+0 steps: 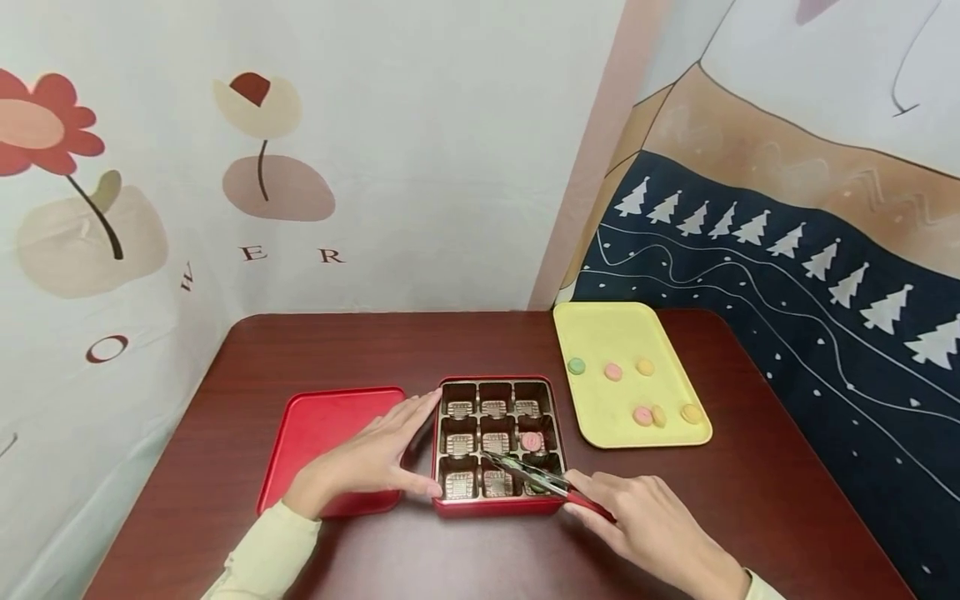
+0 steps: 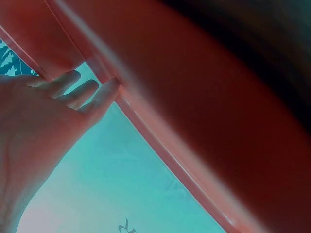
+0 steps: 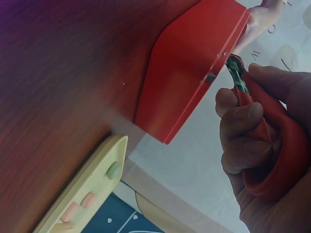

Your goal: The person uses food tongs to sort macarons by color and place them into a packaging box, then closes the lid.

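A red box [image 1: 498,507] with a gold tray of several square compartments stands in the middle of the table. One pink macaron [image 1: 532,442] sits in its right middle compartment; something green shows beneath the tongs in the front right one. My left hand [image 1: 375,454] rests along the box's left side, fingers straight, thumb at the near corner. My right hand [image 1: 637,512] grips tongs [image 1: 536,477] by their red handles. Their metal tips reach over the front and middle compartments, and no macaron shows between them. In the right wrist view, fingers curl round the red handle [image 3: 286,145].
A red lid [image 1: 330,425] lies left of the box, partly under my left forearm. To the right is a yellow tray [image 1: 600,325] with a green macaron [image 1: 576,366] and several pink and yellow ones. Printed cloth hangs behind the brown table [image 1: 360,342].
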